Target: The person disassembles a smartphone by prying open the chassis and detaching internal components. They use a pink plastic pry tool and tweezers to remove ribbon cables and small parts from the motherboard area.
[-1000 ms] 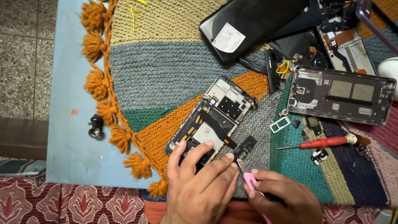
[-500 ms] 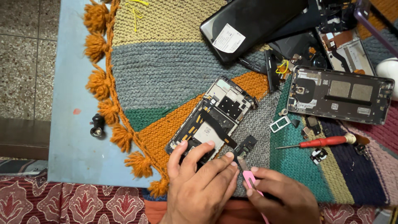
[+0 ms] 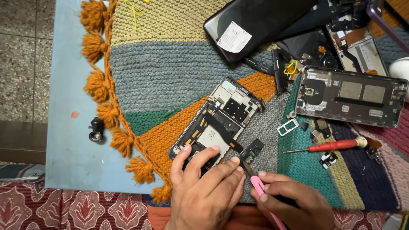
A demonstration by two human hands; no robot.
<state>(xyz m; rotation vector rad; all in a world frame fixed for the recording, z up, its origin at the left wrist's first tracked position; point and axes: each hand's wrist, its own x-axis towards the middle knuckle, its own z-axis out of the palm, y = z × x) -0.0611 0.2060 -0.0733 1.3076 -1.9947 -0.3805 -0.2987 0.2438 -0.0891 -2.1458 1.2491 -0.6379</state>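
Observation:
An opened phone frame (image 3: 221, 117) with its circuit boards bare lies tilted on a knitted multicolour mat (image 3: 170, 72). My left hand (image 3: 204, 187) presses down on the frame's lower end, fingers spread over it. My right hand (image 3: 294, 200) grips a pink-handled tool (image 3: 260, 191) whose dark tip points at a small black part (image 3: 252, 150) at the frame's lower right corner. The two hands touch each other near the tool's tip.
A second open phone shell (image 3: 351, 96) lies at right, a black back cover (image 3: 255, 25) at top. A red screwdriver (image 3: 332, 146), a SIM tray (image 3: 288, 127) and several small loose parts sit on the mat. A small black part (image 3: 96, 130) rests on the blue table (image 3: 68, 140).
My hands have stayed almost still; the right hand with the pink tool has shifted very slightly at the frame's lower corner.

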